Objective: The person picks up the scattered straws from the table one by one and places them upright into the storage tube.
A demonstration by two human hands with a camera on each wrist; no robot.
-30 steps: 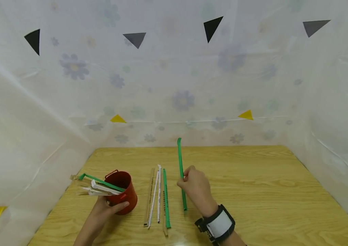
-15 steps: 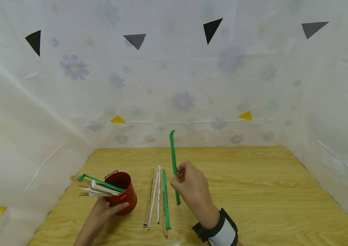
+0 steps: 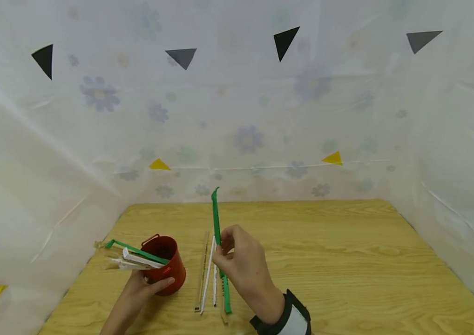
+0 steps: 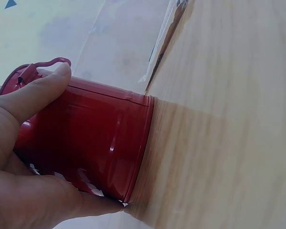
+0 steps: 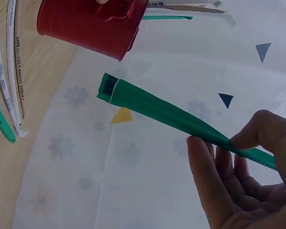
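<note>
My left hand (image 3: 138,288) grips a small red metal pail (image 3: 174,267) from its near side, the thumb curled against its wall. In the left wrist view the pail (image 4: 93,131) stands on the wooden table. Several wrapped straws (image 3: 136,258), green, white and brown, lean out over the pail's left rim. My right hand (image 3: 245,267) pinches a long green wrapped straw (image 3: 216,218) between thumb and fingers, upright and right of the pail. In the right wrist view its flat end (image 5: 109,88) points toward the pail. The fingers of my left hand behind the pail are hidden in the head view.
Several wrapped straws (image 3: 205,274) lie side by side on the table (image 3: 346,265) between pail and right hand, one of them green (image 3: 226,298). A pale flowered sheet (image 3: 247,102) with coloured triangles encloses the table at the back and both sides.
The right hand has carried the green straw leftward, toward the pail and now over the row of straws. The left hand and the pail have stayed in place.
</note>
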